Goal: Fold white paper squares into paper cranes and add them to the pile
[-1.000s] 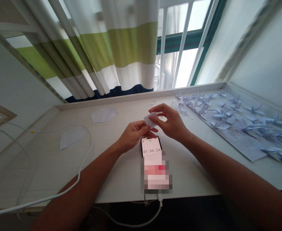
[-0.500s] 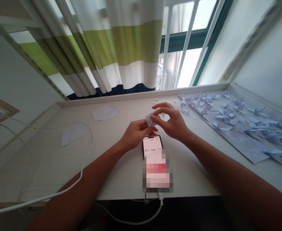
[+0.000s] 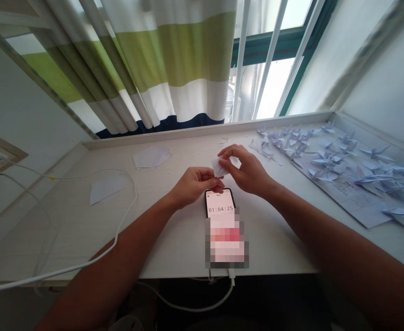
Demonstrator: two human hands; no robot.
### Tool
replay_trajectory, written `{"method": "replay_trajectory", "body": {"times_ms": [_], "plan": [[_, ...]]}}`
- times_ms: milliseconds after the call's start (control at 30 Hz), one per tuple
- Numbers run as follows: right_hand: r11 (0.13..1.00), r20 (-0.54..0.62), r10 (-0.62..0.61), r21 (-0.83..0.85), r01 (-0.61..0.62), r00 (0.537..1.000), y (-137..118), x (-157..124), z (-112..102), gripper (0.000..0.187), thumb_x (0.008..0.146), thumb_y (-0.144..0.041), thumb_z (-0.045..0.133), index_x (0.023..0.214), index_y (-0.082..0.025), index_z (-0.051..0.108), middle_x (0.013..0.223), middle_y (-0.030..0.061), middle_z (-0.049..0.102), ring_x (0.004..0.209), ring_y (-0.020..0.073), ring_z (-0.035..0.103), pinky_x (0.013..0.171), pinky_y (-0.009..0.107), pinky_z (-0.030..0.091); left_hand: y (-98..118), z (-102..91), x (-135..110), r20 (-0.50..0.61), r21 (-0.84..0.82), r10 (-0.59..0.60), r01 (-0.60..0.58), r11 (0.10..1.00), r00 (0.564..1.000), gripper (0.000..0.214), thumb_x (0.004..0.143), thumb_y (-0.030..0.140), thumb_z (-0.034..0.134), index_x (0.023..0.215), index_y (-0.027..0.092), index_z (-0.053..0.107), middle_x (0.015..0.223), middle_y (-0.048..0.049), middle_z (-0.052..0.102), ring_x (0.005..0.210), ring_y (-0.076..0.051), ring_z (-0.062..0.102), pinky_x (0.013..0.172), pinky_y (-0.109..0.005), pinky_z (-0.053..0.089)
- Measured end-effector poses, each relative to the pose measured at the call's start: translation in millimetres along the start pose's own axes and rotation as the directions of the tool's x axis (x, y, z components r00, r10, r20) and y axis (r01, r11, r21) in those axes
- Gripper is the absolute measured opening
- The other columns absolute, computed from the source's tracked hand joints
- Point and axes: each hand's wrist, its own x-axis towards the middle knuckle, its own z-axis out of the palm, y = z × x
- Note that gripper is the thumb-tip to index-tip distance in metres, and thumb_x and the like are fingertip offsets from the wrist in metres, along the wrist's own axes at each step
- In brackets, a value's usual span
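Right hand (image 3: 248, 170), now more curled, and left hand (image 3: 190, 187), grip clamped on paper (image 3: 216, 168), desk's front edge (image 3: 274, 273) well apart

Phone scrn (image 3: 221, 204) reads 01:04:25; printed sheet's (image 3: 355, 207) txt illegible.

Held paper (image 3: 216, 169) beyond phone (image 3: 219, 202); cranes (image 3: 326, 174) right, some seemingly on cardboard (image 3: 349, 200).
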Motion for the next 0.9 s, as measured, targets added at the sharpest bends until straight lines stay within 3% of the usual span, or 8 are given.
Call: {"method": "replay_trajectory", "body": {"times_ms": [100, 233, 367, 467, 900], "plan": [[0.994, -0.028, 0.07, 0.087, -0.067, 0.997, 6, 3, -3, 0.014, 0.095, -0.033, 0.066, 0.087, -0.022, 0.063, 0.093, 0.0048, 0.074, 0.088, 0.0231, 0.067, 0.087, 0.046, 0.055, 1, 0.7, 0, 0.005, -0.074, -0.043, 0.043, 0.996, 0.999, 0.028, 0.081, 0.026, 0.084, 0.1, 0.009, 0.074, 0.087, -0.0103, 0.079, 0.079, -0.02, 0.078, 0.087, -0.04, 0.062], [0.991, -0.061, 0.077, 0.118, -0.07, 0.995, 3, 5, -7, 0.022, 0.094, -0.042, 0.069, 0.085, -0.022, 0.065, 0.088, 0.0039, 0.073, 0.082, 0.021, 0.066, 0.084, 0.044, 0.056, 0, 2.8, 0, -0.044, -0.07, -0.093, 0.09, 0.993, 0.995, 0.029, 0.085, 0.03, 0.081, 0.103, 0.01, 0.071, 0.091, -0.011, 0.079, 0.082, -0.021, 0.078, 0.085, -0.039, 0.061], [0.984, -0.014, 0.102, 0.151, -0.098, 0.995, 0, 4, -6, 0.018, 0.093, -0.036, 0.069, 0.084, -0.021, 0.065, 0.084, 0.0038, 0.071, 0.077, 0.0193, 0.064, 0.074, 0.038, 0.055, -2, 2.6, 3, -0.033, -0.092, -0.018, 0.015, 0.996, 0.999, 0.04, 0.093, 0.049, 0.071, 0.108, 0.011, 0.072, 0.109, -0.0162, 0.079, 0.093, -0.024, 0.078, 0.087, -0.039, 0.061], [0.974, 0.014, 0.108, 0.197, -0.109, 0.994, 1, 2, -2, 0.016, 0.091, -0.033, 0.07, 0.083, -0.021, 0.064, 0.083, 0.0035, 0.069, 0.075, 0.0188, 0.062, 0.071, 0.037, 0.053, -4, 3.0, 4, -0.012, -0.165, 0.007, -0.009, 0.986, 1.0, 0.045, 0.094, 0.054, 0.069, 0.106, 0.012, 0.075, 0.105, -0.0157, 0.08, 0.092, -0.024, 0.078, 0.088, -0.039, 0.061], [0.97, 0.026, 0.099, 0.218, -0.102, 0.995, 1, -1, 3, 0.017, 0.09, -0.033, 0.071, 0.083, -0.021, 0.064, 0.081, 0.0033, 0.068, 0.073, 0.018, 0.059, 0.069, 0.036, 0.05, 1, 1.4, 0, 0.028, -0.252, -0.05, 0.055, 0.966, 0.998, 0.028, 0.085, 0.033, 0.084, 0.099, 0.01, 0.076, 0.099, -0.0131, 0.081, 0.085, -0.019, 0.077, 0.088, -0.036, 0.061]]}}
